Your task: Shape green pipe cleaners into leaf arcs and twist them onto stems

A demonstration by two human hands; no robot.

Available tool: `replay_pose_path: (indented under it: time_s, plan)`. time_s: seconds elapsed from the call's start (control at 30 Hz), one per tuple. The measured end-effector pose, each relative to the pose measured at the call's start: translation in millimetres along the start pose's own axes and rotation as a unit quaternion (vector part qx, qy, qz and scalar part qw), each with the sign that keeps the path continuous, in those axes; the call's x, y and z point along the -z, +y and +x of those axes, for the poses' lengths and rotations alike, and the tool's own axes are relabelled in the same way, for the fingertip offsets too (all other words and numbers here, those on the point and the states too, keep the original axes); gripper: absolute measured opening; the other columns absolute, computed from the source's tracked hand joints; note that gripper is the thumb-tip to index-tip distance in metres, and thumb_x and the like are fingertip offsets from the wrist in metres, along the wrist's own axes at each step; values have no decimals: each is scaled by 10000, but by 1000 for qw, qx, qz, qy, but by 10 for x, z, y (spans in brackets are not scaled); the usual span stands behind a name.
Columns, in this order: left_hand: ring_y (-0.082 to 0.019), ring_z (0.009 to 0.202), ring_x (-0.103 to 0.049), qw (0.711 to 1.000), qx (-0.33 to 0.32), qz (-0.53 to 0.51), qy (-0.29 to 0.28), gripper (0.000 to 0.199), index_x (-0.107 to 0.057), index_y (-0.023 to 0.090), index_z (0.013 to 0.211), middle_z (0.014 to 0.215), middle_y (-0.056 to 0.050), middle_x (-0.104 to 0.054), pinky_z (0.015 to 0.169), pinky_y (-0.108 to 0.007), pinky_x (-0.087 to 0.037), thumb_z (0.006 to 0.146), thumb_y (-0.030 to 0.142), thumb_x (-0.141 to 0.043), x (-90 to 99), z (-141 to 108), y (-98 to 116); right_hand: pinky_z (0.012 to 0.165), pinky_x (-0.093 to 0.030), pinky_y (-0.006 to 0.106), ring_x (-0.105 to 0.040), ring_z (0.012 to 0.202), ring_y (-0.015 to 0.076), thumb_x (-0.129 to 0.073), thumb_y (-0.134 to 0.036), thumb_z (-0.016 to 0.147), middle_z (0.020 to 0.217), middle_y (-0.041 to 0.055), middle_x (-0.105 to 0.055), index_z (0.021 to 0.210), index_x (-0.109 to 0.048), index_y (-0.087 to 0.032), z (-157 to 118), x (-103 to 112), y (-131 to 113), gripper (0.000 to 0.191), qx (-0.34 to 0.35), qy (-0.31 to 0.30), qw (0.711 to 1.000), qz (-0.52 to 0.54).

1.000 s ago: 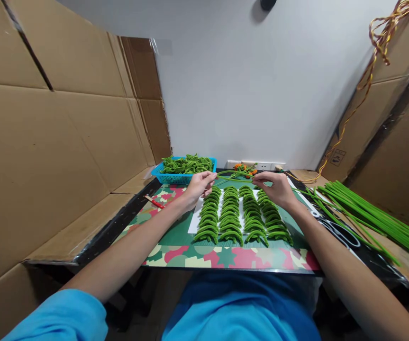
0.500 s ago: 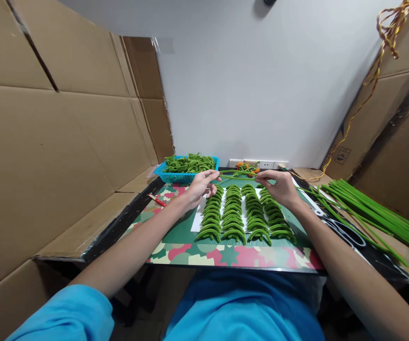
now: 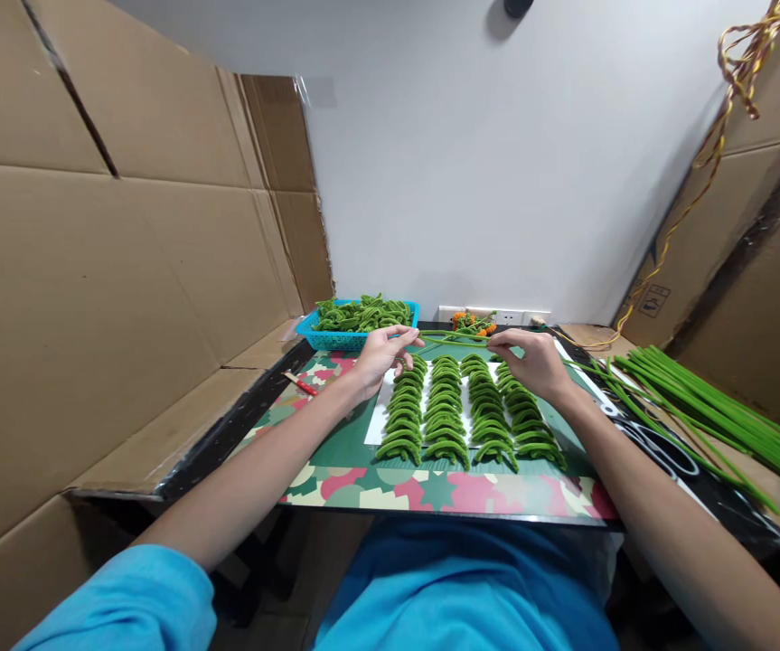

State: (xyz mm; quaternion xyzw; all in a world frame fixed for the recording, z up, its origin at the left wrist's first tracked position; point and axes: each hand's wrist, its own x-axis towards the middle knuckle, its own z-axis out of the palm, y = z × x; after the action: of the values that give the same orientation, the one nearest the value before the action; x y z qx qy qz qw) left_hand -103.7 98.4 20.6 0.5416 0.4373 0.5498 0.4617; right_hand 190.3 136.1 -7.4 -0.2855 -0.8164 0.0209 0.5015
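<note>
Between my two hands stretches a green pipe cleaner [image 3: 454,335], held roughly level above the far part of the mat. My left hand [image 3: 388,353] pinches its left end between thumb and fingertips. At the other end, my right hand [image 3: 530,357] is closed on it with thumb and index finger. Below lie several columns of curved green pipe-cleaner pieces [image 3: 446,407], stacked in rows on a white sheet [image 3: 377,425]. The tops of the right columns are partly hidden by my right hand.
A blue basket [image 3: 322,341] full of green pieces stands back left. Orange-and-green pieces [image 3: 474,323] lie by the wall sockets. Scissors [image 3: 661,448] and long green pipe cleaners [image 3: 721,407] are at right. A red pen-like tool [image 3: 300,383] lies left. Cardboard walls [image 3: 179,244] flank the table.
The two green strands between my hands have drawn closer together into a narrower line. Both hands stay in nearly the same place, still gripping it.
</note>
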Motion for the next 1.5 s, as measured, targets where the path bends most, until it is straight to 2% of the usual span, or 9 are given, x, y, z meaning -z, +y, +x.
replay_pose_path:
  time_s: [0.23,0.43,0.73,0.93,1.03,1.27,1.5]
  plan:
    - [-81,465,-614,1000,14,20,0,375,-667,125,924,955,-110,-779,322,-178,-354,843,434,-863,4,19,-38,780,-625,350,-804,832,245,-646,-202,951,920,42,-839,911,-803,-246,0,3,-11,168,6,6,1000,-14]
    - [-46,366,-518,999,-2,41,14,329,-644,123,889,816,-63,-749,302,-171,-266,896,396,-827,-19,23,-27,783,-630,350,-805,855,248,-635,-190,947,920,37,-840,899,-814,-259,3,-2,-50,198,6,7,1000,-6]
    - [-41,323,-478,997,-11,62,47,265,-618,132,828,775,-44,-736,285,-175,-235,937,318,-772,4,69,-36,757,-615,350,-793,805,243,-638,-185,949,899,30,-833,909,-824,-271,16,-58,-96,208,22,-16,1000,8]
    - [-62,363,-534,996,-23,76,35,341,-640,129,843,818,-93,-776,317,-181,-258,861,400,-846,34,53,-18,777,-611,356,-797,825,251,-637,-177,938,904,29,-834,902,-818,-267,8,-50,-78,205,11,-31,999,7]
    - [-68,398,-560,998,-19,49,28,354,-650,130,869,868,-116,-788,339,-182,-277,830,409,-865,65,55,-26,777,-608,353,-800,829,253,-643,-167,937,903,33,-835,900,-821,-258,3,-60,-65,203,12,-34,999,6]
    - [-45,434,-549,999,-3,-44,20,369,-642,135,871,894,-70,-745,355,-177,-281,819,430,-858,63,26,-26,773,-601,331,-792,832,239,-641,-164,962,926,38,-834,926,-826,-259,-25,-131,-125,211,22,-61,998,0]
    - [-48,451,-546,997,50,-63,-5,440,-654,144,871,854,-43,-723,344,-172,-287,740,455,-937,-10,-13,-24,757,-573,304,-770,828,214,-629,-179,1009,938,51,-822,978,-806,-239,-49,-191,-227,189,60,-72,995,-16]
